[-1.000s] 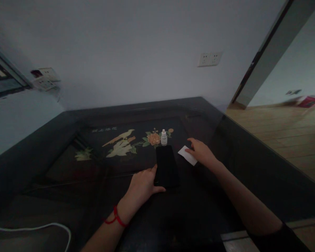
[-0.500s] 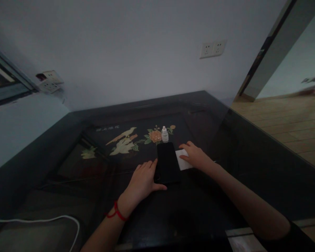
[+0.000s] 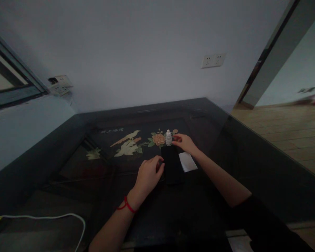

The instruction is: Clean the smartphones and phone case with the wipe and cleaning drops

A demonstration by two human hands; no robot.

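A small clear dropper bottle with a white cap (image 3: pixel 168 138) stands upright just beyond a flat black object, perhaps a phone (image 3: pixel 172 166), on the dark table. Beside the bottle, on its right, is my right hand (image 3: pixel 183 142), fingers apart and the tips close to it; I cannot tell if they touch. My left hand (image 3: pixel 150 172) rests at the black object's left edge with its fingers curved and thumb slightly apart, holding nothing visible. To the right of the black object lies a folded white tissue or cloth (image 3: pixel 188 162), untouched by either hand.
The glossy black table (image 3: pixel 115 196) has a bird and flower picture (image 3: pixel 128 143) on its top. A white cable (image 3: pixel 44 217) crosses the near left. The wall behind carries a double socket (image 3: pixel 213 61), and more sockets (image 3: pixel 60 85) sit in the left corner.
My right hand has let go of the white tissue and moved up and left to the bottle. The fingers of my left hand have curled in, and the thumb has drawn closer to them.
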